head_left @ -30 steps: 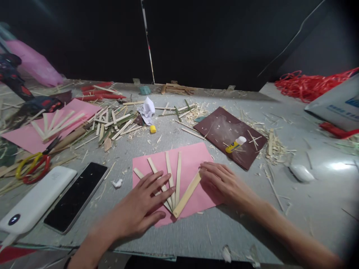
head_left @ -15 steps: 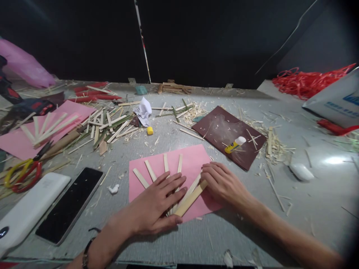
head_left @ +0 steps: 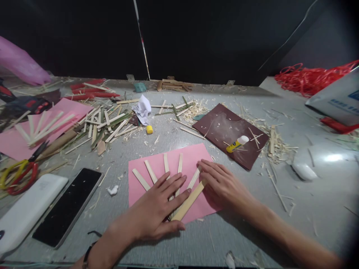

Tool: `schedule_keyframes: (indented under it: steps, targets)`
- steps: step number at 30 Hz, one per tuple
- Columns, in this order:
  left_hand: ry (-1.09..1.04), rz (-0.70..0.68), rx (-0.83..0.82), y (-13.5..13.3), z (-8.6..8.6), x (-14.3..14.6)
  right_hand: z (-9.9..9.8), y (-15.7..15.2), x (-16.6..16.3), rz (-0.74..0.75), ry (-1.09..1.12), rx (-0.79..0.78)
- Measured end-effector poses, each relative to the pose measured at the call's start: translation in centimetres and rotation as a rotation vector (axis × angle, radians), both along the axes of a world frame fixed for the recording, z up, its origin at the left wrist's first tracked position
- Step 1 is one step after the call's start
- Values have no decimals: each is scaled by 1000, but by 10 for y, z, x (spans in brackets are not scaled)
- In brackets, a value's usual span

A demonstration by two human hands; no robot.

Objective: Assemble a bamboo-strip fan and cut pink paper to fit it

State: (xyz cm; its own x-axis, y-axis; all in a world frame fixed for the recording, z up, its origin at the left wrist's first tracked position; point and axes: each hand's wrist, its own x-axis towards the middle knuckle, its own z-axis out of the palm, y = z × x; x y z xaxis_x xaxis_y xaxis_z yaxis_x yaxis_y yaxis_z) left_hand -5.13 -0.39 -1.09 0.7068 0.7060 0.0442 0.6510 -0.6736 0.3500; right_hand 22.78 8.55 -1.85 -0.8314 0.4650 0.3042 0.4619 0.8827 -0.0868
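Observation:
Pink paper [head_left: 196, 151] lies on the table with several pale bamboo strips [head_left: 165, 160] fanned across it. My left hand [head_left: 159, 209] is flat over the strips' lower ends, its fingers spread. Between my hands, a wider, yellowish bamboo strip [head_left: 189, 201] slants up to the right beside a narrower strip [head_left: 194, 178]. My right hand [head_left: 220, 183] has its fingers together around the wider strip's upper end; its thumb is hidden. Behind it, a yellow glue stick [head_left: 238, 144] with a white end rests on a dark brown board [head_left: 221, 125].
Left are red-and-yellow scissors [head_left: 21, 173], a white power bank [head_left: 33, 209], a black phone [head_left: 68, 205] and another pink sheet with strips [head_left: 12, 144]. Behind are loose strips [head_left: 112, 123], crumpled paper [head_left: 142, 109] and a yellow cap [head_left: 149, 129]. A white mouse [head_left: 304, 171] lies right.
The wider strip has slid slightly down and left, away from the narrower strip. My right fingers have stretched out over the narrower strip's top. My left hand stays nearly in place.

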Motion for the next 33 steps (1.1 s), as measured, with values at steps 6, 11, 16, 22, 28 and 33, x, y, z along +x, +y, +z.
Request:
schedule_keyframes:
  steps: [6, 11, 16, 22, 28, 33]
  targets:
    - [35, -8, 34, -1, -1, 1, 4, -6, 5, -50, -14, -39]
    - [18, -2, 35, -1, 0, 2, 9, -6, 10, -70, -17, -105]
    - [-6, -6, 17, 0, -1, 2, 15, 0, 20, -43, 18, -148]
    - [-12, -8, 13, 0, -4, 0, 17, 8, 35, -58, 22, -191]
    - [-43, -8, 7, -1, -5, -1, 18, 0, 66, -209, 57, -331]
    - [-22, -10, -10, 0, -4, -2, 7, -26, 83, -353, 178, -392]
